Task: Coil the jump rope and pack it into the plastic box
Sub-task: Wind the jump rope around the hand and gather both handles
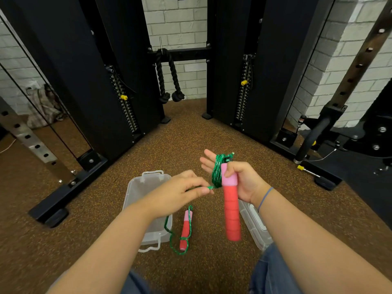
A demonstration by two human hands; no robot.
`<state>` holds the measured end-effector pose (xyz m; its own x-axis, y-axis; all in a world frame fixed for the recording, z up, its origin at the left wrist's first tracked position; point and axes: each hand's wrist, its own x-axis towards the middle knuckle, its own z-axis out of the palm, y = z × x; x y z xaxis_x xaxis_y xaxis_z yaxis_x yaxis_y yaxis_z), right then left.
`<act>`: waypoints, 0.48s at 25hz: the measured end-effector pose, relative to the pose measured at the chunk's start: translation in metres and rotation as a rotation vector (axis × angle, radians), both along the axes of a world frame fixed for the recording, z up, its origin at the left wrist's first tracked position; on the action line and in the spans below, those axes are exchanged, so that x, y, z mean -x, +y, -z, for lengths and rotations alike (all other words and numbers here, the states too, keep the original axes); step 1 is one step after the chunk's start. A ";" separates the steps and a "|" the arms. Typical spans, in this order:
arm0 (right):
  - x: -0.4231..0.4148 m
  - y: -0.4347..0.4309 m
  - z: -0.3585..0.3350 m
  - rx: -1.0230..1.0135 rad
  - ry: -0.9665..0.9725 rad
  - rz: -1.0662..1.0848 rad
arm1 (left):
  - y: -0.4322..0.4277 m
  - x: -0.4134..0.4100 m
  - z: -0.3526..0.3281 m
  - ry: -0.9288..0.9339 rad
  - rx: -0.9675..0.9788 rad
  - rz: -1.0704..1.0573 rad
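My right hand (pixel 239 179) grips the pink top of a red foam jump rope handle (pixel 231 206), which hangs downward. Several turns of green rope (pixel 216 172) are wound around that hand's palm and outstretched fingers. My left hand (pixel 182 192) pinches the green rope just left of the coil. From there the rope drops to the floor, where the second red and pink handle (pixel 185 230) lies with a loop of rope around it. The clear plastic box (pixel 135 187) stands open on the floor beneath my left wrist, partly hidden by my arm.
The box's clear lid (pixel 253 223) lies on the floor to the right, under my right forearm. Black cable machine columns (pixel 118 81) stand ahead, with a black rope attachment (pixel 169 81) hanging between them. A rack base (pixel 63 200) runs along the left.
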<state>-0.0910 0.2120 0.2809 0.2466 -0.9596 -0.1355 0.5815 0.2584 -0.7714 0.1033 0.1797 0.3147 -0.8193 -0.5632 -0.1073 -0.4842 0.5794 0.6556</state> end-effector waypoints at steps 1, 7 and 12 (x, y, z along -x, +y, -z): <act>-0.001 0.000 0.002 -0.002 0.050 -0.020 | 0.001 0.000 -0.001 -0.009 -0.002 0.022; -0.013 0.008 0.001 -0.011 0.189 -0.226 | 0.005 -0.002 -0.008 0.095 -0.112 -0.093; -0.023 0.011 0.014 -0.035 0.392 -0.473 | 0.003 -0.005 -0.009 0.160 -0.038 -0.197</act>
<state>-0.0681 0.2225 0.2672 0.5701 -0.7516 -0.3318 0.0719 0.4480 -0.8912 0.1086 0.1829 0.3232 -0.7025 -0.7117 -0.0090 -0.4736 0.4579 0.7523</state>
